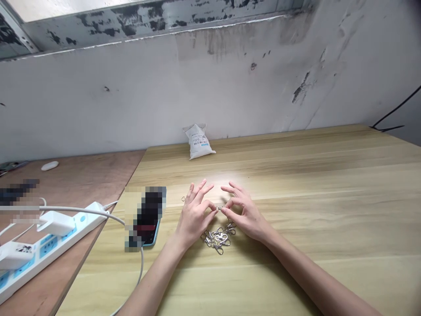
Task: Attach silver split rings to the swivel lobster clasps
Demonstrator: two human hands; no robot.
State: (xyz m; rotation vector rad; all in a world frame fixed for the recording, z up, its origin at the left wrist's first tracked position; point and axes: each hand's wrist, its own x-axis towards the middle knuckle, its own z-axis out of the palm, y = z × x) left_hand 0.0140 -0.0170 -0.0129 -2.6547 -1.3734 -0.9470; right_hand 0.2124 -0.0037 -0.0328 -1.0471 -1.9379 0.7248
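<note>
My left hand point(198, 212) pinches one side of a small silvery metal piece point(219, 208) between thumb and index finger, its other fingers spread. From the other side my right hand point(244, 212) grips the same piece with thumb and index finger. Fingertips cover much of it, so I cannot tell if it is a ring or a clasp. Just below the hands lies a loose pile of silver lobster clasps point(217, 239) on the wooden tabletop point(296, 272). A thin metal ring point(183, 199) rests left of my left hand.
A white printed pouch point(199, 142) stands near the wall. At left lies a phone point(150, 219), partly blurred out, with a white cable point(142, 265). A white power strip point(52, 245) with plugged-in chargers sits on the brown table point(108, 169) alongside.
</note>
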